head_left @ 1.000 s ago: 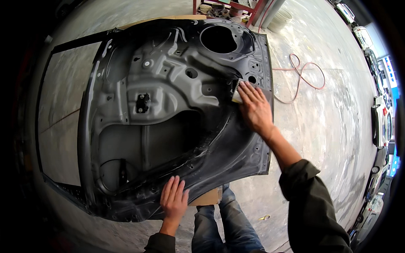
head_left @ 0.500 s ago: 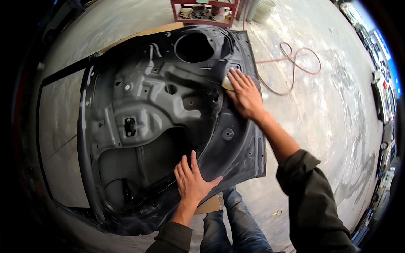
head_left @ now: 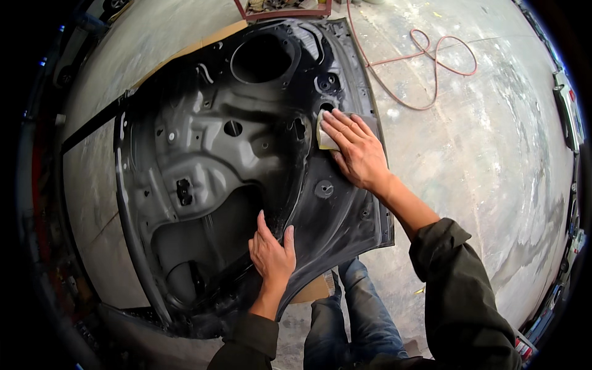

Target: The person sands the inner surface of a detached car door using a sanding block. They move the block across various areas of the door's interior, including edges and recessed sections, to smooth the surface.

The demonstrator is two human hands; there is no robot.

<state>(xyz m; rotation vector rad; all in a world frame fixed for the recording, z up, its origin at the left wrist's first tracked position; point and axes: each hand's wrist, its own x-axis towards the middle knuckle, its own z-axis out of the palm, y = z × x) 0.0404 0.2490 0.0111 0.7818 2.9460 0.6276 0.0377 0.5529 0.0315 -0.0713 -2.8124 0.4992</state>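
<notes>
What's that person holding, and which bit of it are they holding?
A pale pad: the right hand holds it from above, fingers laid over its top, its left edge poking out. No thing shows in the left hand.

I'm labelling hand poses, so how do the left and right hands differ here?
The right hand lies over a pale, yellow-edged pad; the left hand shows nothing held. The right hand's fingers stretch out side by side, while the left hand's index finger and thumb stand apart. Both are bare, over the dark door panel.
</notes>
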